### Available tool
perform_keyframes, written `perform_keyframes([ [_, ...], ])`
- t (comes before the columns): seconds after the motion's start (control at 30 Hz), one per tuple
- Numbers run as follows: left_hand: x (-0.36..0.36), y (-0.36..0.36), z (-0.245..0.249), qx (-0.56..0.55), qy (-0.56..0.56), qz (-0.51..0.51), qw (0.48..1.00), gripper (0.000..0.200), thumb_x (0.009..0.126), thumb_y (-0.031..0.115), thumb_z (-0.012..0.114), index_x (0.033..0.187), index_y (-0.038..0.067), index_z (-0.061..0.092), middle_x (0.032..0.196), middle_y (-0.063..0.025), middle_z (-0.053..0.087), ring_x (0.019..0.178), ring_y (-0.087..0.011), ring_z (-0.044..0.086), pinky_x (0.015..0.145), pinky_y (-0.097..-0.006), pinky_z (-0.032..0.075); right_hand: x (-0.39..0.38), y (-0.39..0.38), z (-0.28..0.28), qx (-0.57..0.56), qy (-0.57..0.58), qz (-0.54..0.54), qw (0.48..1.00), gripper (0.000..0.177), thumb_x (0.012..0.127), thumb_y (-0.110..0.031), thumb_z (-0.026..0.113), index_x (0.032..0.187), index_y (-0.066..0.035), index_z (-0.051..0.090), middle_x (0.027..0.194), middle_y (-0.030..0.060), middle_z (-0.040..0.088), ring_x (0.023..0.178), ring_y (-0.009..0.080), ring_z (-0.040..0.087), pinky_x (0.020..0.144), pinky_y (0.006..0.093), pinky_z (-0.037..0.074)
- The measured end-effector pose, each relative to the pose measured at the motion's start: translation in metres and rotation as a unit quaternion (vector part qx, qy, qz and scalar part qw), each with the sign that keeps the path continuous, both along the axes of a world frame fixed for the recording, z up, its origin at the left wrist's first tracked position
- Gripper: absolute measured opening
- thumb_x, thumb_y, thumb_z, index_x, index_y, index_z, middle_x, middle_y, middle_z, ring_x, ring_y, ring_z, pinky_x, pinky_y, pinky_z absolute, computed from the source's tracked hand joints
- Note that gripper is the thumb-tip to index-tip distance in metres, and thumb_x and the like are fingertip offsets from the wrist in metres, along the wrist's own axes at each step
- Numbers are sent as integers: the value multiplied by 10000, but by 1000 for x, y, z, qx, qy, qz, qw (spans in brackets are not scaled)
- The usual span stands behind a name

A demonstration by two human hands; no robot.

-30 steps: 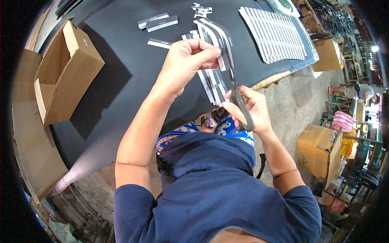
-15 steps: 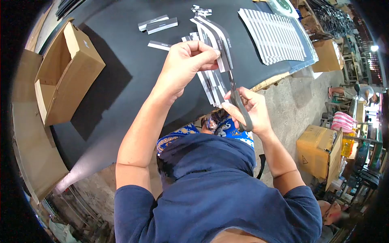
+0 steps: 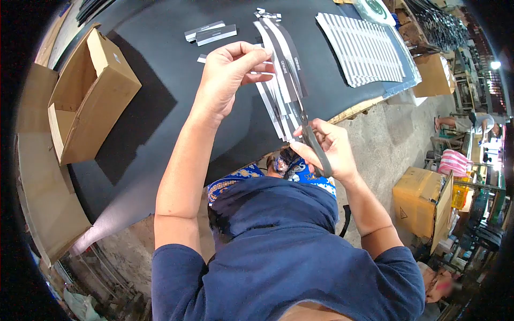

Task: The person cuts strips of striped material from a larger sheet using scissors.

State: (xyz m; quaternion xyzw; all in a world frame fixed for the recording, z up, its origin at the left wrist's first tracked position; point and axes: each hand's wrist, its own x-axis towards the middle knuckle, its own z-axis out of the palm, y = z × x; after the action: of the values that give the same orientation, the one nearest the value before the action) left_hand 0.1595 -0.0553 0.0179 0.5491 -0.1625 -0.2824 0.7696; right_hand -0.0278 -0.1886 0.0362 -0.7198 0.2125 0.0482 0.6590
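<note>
My left hand point(image 3: 227, 72) pinches the left edge of a black-and-white printed strip point(image 3: 284, 59) above the dark table. In my right hand point(image 3: 334, 150) are black scissors point(image 3: 316, 147), with their blades pointing up at the lower end of the strip. Beneath the held strip lie several loose long strips point(image 3: 276, 115). Two short cut labels point(image 3: 216, 35) rest beyond my left hand, and another is partly hidden by it. Small scraps point(image 3: 267, 15) lie at the far side.
An open cardboard box point(image 3: 99, 99) stands on the table's left. Striped sheets point(image 3: 361, 51) are stacked at the right. Cardboard boxes point(image 3: 420, 200) sit on the floor to the right, where another person point(image 3: 479, 123) is visible farther off.
My left hand has moved left and slightly up, to the strip's left edge. The strip has shifted a little left. The scissors stay near its lower end.
</note>
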Motion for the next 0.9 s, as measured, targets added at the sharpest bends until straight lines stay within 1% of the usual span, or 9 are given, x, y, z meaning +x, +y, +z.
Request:
perform_keyframes([
  [0.2, -10, -4, 4, 9, 2, -16, 1000, 125, 847, 174, 649, 834, 51, 627, 859, -77, 677, 787, -152, 669, 670, -268, 542, 3, -1, -4, 0, -10, -11, 1000, 287, 757, -117, 756, 935, 20, 578, 618, 16, 570, 467, 37, 480, 416, 192, 364],
  [0.27, -14, -5, 6, 6, 10, -30, 999, 122, 852, 162, 639, 839, 44, 613, 857, -79, 676, 782, -156, 671, 659, -268, 547, 5, -3, -5, 7, -31, -6, 999, 309, 752, -115, 759, 953, 27, 571, 639, 19, 571, 484, 42, 487, 428, 197, 375],
  [0.4, -14, -6, 4, 9, 1, -33, 999, 125, 858, 158, 630, 840, 36, 609, 855, -79, 674, 780, -156, 671, 663, -265, 552, 8, -5, 0, 8, -10, -8, 1000, 311, 751, -113, 761, 951, 28, 569, 642, 11, 565, 502, 45, 491, 447, 199, 387],
  [0.5, -15, -6, 4, 10, 1, -31, 999, 128, 857, 155, 630, 845, 29, 609, 852, -80, 671, 774, -155, 670, 668, -265, 556, 9, -5, 0, 7, -23, -6, 1000, 301, 755, -111, 757, 945, 26, 568, 643, 10, 565, 501, 44, 495, 439, 193, 383],
  [0.67, -14, -6, 5, 15, 6, -29, 999, 133, 853, 157, 634, 843, 26, 612, 847, -85, 673, 764, -152, 670, 671, -265, 557, 10, -5, 0, 11, -16, -9, 1000, 286, 761, -108, 750, 942, 23, 570, 640, 14, 569, 456, 37, 476, 401, 185, 353],
  [0.9, -15, -7, 3, 14, 6, -28, 999, 133, 855, 157, 633, 843, 26, 614, 841, -90, 674, 754, -151, 671, 670, -266, 559, 9, -5, -3, 6, -26, -9, 1000, 273, 768, -109, 745, 936, 16, 570, 633, 14, 568, 446, 34, 472, 395, 186, 354],
])
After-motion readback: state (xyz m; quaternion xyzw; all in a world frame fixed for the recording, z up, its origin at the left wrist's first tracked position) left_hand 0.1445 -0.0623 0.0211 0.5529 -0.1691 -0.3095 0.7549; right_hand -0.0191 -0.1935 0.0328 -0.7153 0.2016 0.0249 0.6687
